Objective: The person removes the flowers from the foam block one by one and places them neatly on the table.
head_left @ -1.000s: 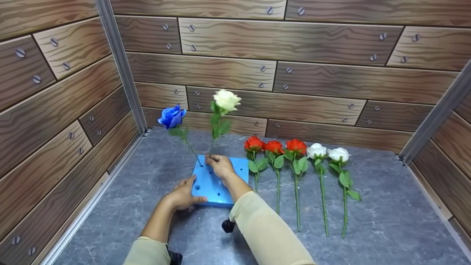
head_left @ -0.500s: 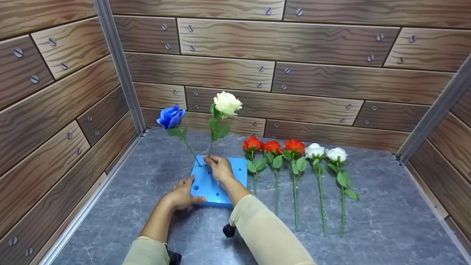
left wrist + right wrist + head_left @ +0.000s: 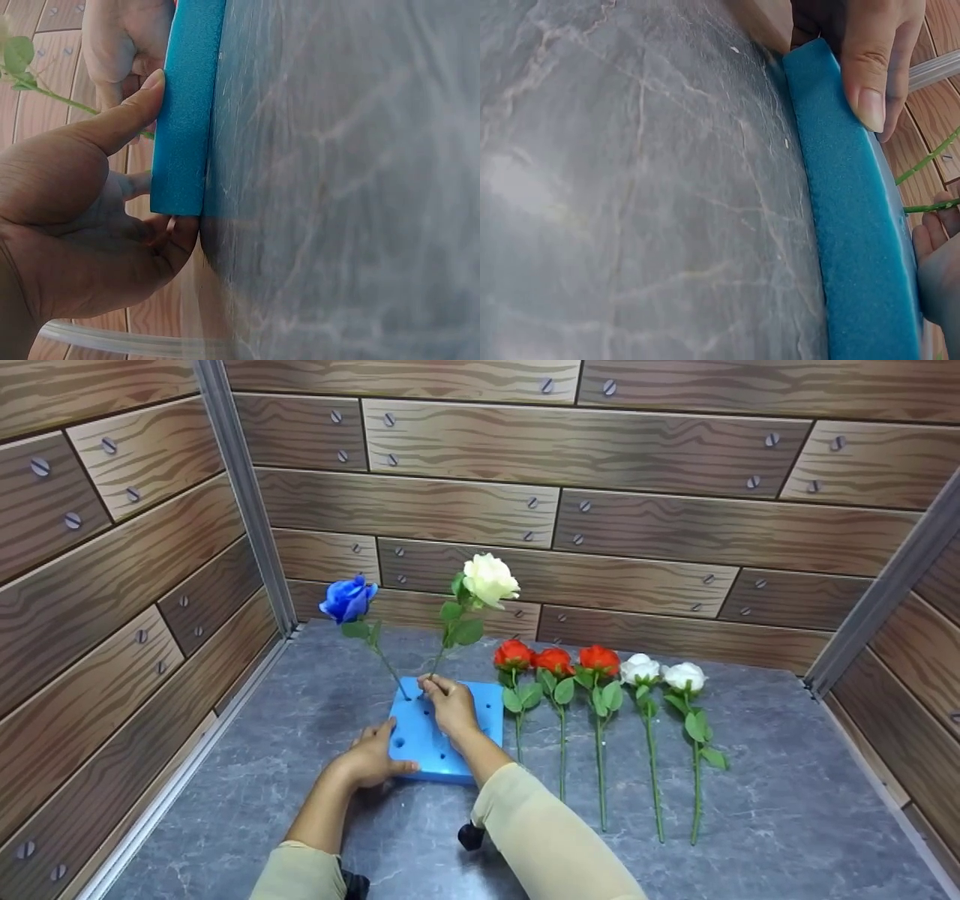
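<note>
A light-blue foam block [image 3: 429,746] with several holes in its top lies on the table. My left hand [image 3: 369,759] grips its near left corner, thumb on the front edge and fingers along the left side. In the left wrist view the fingers curl around the block's corner [image 3: 184,112]. Over the back of the block, my right hand [image 3: 454,709] pinches the lower stem of a cream-white rose [image 3: 490,580], which leans right. Whether the stem's end is in a hole is hidden by the fingers. A blue rose [image 3: 348,598] stands in a hole beside it, tilted left.
Right of the block lie several roses in a row: red roses [image 3: 598,660] nearest, then two white roses [image 3: 684,678], stems toward me. Wood-print walls [image 3: 465,506] enclose the grey marbled table [image 3: 787,780] at the back and sides.
The cream-white rose's head has swung right and slightly down as my right hand shifted a little. My left hand, the block and the blue rose stay in place.
</note>
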Demonstrator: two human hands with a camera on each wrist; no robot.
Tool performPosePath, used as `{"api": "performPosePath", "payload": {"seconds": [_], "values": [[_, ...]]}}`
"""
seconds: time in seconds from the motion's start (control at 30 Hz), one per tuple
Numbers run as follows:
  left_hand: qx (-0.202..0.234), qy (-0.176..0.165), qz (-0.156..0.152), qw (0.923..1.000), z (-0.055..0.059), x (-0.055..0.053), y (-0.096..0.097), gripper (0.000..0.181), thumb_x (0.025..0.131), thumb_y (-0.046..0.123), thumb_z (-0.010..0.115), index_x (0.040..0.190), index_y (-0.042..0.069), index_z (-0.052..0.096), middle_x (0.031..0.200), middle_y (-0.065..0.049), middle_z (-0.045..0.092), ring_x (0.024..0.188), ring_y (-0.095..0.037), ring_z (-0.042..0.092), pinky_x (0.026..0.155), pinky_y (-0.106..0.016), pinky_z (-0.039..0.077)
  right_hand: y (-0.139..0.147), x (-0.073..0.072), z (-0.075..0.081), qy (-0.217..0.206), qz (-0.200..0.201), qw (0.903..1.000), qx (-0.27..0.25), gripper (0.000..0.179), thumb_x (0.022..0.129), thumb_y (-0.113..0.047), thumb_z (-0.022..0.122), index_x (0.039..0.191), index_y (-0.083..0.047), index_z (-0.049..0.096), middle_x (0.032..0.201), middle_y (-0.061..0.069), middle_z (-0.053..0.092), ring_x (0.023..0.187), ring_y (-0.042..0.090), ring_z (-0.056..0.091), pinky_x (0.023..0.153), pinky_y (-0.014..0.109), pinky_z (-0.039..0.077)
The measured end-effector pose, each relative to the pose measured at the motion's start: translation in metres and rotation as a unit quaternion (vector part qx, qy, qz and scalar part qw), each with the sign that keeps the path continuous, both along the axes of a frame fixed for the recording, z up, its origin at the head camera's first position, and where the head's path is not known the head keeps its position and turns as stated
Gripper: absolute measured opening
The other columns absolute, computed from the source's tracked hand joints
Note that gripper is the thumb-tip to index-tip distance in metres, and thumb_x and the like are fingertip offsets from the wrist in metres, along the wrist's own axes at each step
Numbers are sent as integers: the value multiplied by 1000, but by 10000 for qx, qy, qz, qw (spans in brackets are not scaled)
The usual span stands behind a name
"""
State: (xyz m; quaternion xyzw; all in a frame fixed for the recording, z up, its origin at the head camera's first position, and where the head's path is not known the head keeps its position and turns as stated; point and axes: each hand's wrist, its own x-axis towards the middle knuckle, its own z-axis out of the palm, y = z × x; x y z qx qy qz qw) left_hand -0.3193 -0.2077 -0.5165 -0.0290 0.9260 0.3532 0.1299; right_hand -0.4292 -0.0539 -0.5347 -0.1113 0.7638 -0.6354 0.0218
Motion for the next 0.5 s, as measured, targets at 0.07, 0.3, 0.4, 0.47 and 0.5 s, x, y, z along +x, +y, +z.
{"api": "performPosePath", "payload": {"seconds": [0.07,0.3,0.4,0.47,0.5], "values": [[-16,-33,-11,10000,0,0,1,105,85,49,77,162,11,16,163,-30,18,151,-55,15,117,-70,24,2,2,0,-38,5,9999,-154,29,103,-29,57,121,-13,73,121,0,74,117,18,67,100,34,53],[-21,-75,-35,10000,-1,1,2,106,85,50,77,163,11,16,164,-30,17,151,-56,14,117,-71,23,9,7,2,-137,26,9968,-781,31,102,-28,58,119,-6,72,114,12,73,109,19,70,97,37,57],[-69,-93,-36,9999,0,1,1,107,85,51,77,163,12,15,164,-29,17,151,-56,13,116,-72,22,14,8,5,-234,130,9938,-1081,28,103,-27,58,119,-8,72,113,20,71,107,28,70,94,44,58],[-88,-100,-30,9999,1,1,1,107,85,52,76,163,12,14,164,-29,16,151,-56,13,116,-72,22,19,10,7,-311,173,9922,-1197,26,103,-26,58,119,-12,72,112,21,70,106,31,70,91,46,59],[-94,-108,-34,9999,1,1,1,107,85,52,76,163,13,14,164,-29,16,151,-56,13,115,-73,22,22,10,7,-348,182,9918,-1217,25,103,-26,58,120,-15,71,111,20,69,105,32,70,89,47,60]]}}
